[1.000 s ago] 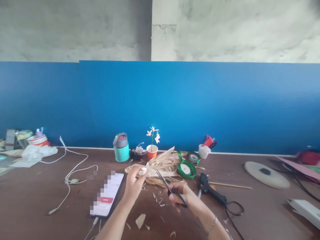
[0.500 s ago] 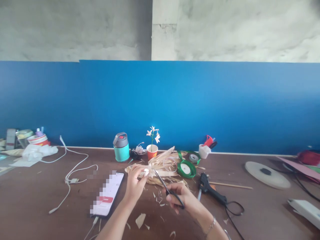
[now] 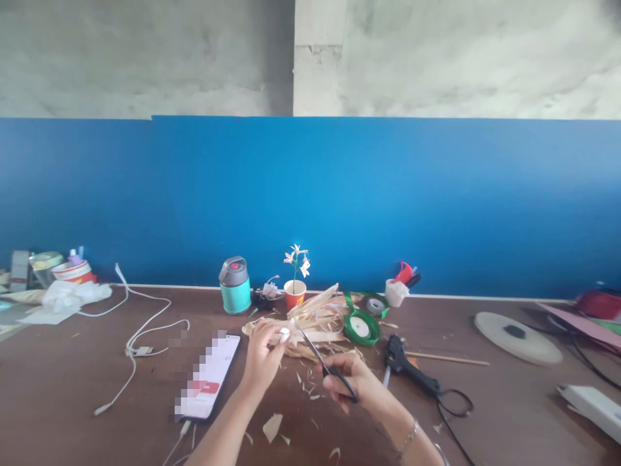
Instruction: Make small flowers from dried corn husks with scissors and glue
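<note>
Between thumb and fingers, my left hand point(image 3: 264, 349) pinches a small pale petal-like piece point(image 3: 287, 332); its exact shape blurs into the husks behind. My right hand point(image 3: 345, 380) grips black-handled scissors point(image 3: 334, 375), whose blades point up and left to the edge of that piece. Just beyond both hands lies a heap of dry, cream-coloured corn husks point(image 3: 325, 307). Thin pale clippings point(image 3: 273, 427) are scattered on the brown table below. Behind the heap, a paper cup point(image 3: 295, 299) holds a green stem with white flowers point(image 3: 297, 259).
Left of my hands lies a phone point(image 3: 211, 378) with a white cable point(image 3: 138, 336). A turquoise flask point(image 3: 235, 288) stands at the back. To the right are green ribbon point(image 3: 361, 329), a black glue gun point(image 3: 412, 369), a wooden stick point(image 3: 449, 358) and a round disc point(image 3: 518, 338).
The scissors' tips have shifted slightly up and left against the pale piece. My left hand stays almost where it was, still pinching.
</note>
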The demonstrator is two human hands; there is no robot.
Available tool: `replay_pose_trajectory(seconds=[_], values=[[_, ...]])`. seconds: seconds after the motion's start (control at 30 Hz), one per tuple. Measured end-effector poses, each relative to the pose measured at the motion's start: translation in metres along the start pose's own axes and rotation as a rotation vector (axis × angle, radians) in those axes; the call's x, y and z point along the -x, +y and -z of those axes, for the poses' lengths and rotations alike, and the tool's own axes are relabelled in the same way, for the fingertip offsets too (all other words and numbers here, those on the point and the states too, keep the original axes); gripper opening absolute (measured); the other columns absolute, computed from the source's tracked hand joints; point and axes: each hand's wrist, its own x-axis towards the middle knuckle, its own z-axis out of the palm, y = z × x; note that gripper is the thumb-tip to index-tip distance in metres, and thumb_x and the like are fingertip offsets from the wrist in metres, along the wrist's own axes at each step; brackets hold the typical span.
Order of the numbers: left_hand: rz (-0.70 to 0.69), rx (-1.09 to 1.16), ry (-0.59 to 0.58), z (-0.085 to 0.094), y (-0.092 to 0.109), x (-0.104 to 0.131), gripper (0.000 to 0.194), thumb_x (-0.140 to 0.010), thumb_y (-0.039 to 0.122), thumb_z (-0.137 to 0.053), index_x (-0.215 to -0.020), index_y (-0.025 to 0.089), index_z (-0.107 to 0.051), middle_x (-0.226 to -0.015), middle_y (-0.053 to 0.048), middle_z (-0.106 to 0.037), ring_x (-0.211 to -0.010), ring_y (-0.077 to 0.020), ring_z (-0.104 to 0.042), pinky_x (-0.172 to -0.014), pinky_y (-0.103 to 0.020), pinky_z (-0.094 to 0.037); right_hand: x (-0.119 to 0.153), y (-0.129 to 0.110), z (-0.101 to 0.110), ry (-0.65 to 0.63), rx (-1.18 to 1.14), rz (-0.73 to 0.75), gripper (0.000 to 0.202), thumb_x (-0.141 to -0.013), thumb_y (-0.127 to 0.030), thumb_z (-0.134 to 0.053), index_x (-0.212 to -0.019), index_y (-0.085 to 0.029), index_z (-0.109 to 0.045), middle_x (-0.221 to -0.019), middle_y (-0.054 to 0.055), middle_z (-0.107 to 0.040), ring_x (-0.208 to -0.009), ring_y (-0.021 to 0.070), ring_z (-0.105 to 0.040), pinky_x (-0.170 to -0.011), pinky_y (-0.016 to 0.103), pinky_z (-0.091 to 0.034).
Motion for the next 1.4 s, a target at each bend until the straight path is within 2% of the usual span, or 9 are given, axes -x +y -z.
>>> replay_pose_trajectory(seconds=[0.43,0.8,1.4], values=[[0.028,0.008,-0.009,0.0003,0.0006,-0.0007,0.009,-0.080,0.025,-0.058,-0.075,0.021,-0.065,-0.081,-0.004,-0.065,-0.082,-0.0213,-0.059,-0.077,-0.035,-0.047,-0.0027,0.0058,0.0036,-0.002,0.009,0.015,0.046,-0.055,-0.044,-0.083,-0.084,-0.011,-0.067,-0.044,-0.005,-0.052,-0.035,0.0055,-0.043,-0.031,0.015,-0.033],[0.043,0.007,-0.008,0.0007,0.0028,-0.0013,0.008,-0.079,0.024,-0.059,-0.074,0.021,-0.065,-0.080,-0.004,-0.065,-0.080,-0.0212,-0.060,-0.076,-0.034,-0.047,-0.0005,0.0001,0.0004,-0.001,0.007,0.010,0.048,-0.053,-0.045,-0.083,-0.082,-0.011,-0.065,-0.046,-0.006,-0.051,-0.036,0.0047,-0.042,-0.031,0.014,-0.032],[0.031,0.007,0.001,0.0018,0.0051,-0.0021,0.008,-0.078,0.024,-0.059,-0.075,0.021,-0.066,-0.079,-0.004,-0.066,-0.080,-0.0211,-0.061,-0.075,-0.034,-0.049,-0.0003,-0.0001,0.0010,-0.006,0.017,0.024,0.048,-0.055,-0.047,-0.082,-0.084,-0.011,-0.066,-0.048,-0.005,-0.050,-0.034,0.0032,-0.040,-0.033,0.015,-0.024]])
